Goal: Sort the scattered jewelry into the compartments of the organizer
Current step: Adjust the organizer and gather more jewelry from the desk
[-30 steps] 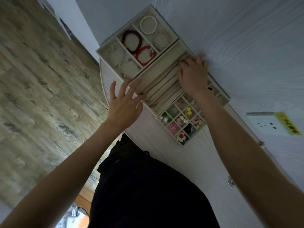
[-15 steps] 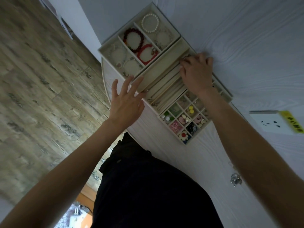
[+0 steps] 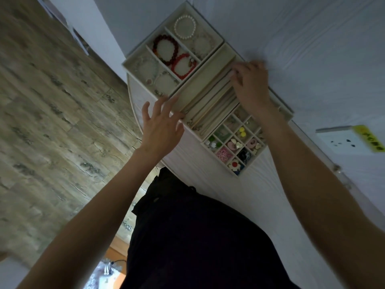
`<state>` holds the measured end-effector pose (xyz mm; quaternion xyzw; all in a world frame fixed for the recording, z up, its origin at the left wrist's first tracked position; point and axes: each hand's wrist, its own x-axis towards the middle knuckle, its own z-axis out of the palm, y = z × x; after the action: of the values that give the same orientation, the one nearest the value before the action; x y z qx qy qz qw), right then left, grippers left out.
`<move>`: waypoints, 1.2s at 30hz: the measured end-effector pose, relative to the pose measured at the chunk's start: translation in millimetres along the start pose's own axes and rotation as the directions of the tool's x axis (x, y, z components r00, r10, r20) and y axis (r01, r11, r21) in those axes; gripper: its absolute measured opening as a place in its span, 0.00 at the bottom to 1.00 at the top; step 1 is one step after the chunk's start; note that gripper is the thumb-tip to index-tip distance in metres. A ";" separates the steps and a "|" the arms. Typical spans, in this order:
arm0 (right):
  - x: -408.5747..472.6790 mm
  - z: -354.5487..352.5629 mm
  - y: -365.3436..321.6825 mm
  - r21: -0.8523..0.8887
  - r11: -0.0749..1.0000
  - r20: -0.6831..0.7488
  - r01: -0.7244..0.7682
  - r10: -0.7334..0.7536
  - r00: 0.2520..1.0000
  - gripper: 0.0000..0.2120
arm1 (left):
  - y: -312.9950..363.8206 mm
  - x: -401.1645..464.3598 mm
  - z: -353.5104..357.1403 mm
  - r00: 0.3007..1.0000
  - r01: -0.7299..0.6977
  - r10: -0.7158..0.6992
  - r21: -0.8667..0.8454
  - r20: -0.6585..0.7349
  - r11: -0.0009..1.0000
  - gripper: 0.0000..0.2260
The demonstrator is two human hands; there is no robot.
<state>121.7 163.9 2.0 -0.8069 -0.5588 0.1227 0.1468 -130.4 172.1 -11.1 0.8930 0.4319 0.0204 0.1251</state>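
Note:
The beige organizer is three trays on a white table. The bracelet tray [image 3: 133,61] holds a pearl bracelet [image 3: 185,28], a dark red one [image 3: 165,49] and a bright red one [image 3: 184,65]. In the middle, the long-slot tray [image 3: 200,80] holds thin necklaces [image 3: 208,94], pendants at its near end. The small-grid tray [image 3: 250,163] holds colourful earrings. My right hand [image 3: 250,88] has bent fingers pinching a necklace chain at the slots' far end. My left hand [image 3: 160,124] hovers with spread fingers at the near end, holding nothing.
The white table [image 3: 208,184] has a rounded edge on the left, with wooden floor [image 3: 52,122] beyond it. A wall socket [image 3: 341,140] with a yellow sticker [image 3: 368,138] lies to the right. My dark clothing fills the lower centre.
My left hand has drifted a little closer to the near end of the long-slot tray. My right hand stays at the far end of the slots.

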 end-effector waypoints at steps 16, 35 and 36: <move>-332.2 -17.5 43.7 0.299 0.708 -0.211 -0.640 0.703 0.679 0.14 | 191.8 -45.0 22.9 0.603 -0.554 0.759 -0.556 0.245 0.620 0.13; -441.4 -9.8 149.0 0.094 0.680 -0.357 -0.727 0.705 0.613 0.04 | 293.0 -94.2 93.1 0.507 -0.772 0.795 -0.236 0.333 0.591 0.15; -446.0 -10.4 148.8 0.098 0.663 -0.354 -0.742 0.720 0.596 0.03 | 288.2 -95.8 94.0 0.526 -0.761 0.796 -0.252 0.299 0.597 0.14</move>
<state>100.3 -304.9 -29.0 -0.9764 -0.1451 0.0040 0.1601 44.0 -93.3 -25.8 0.9701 -0.0470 -0.0803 0.2242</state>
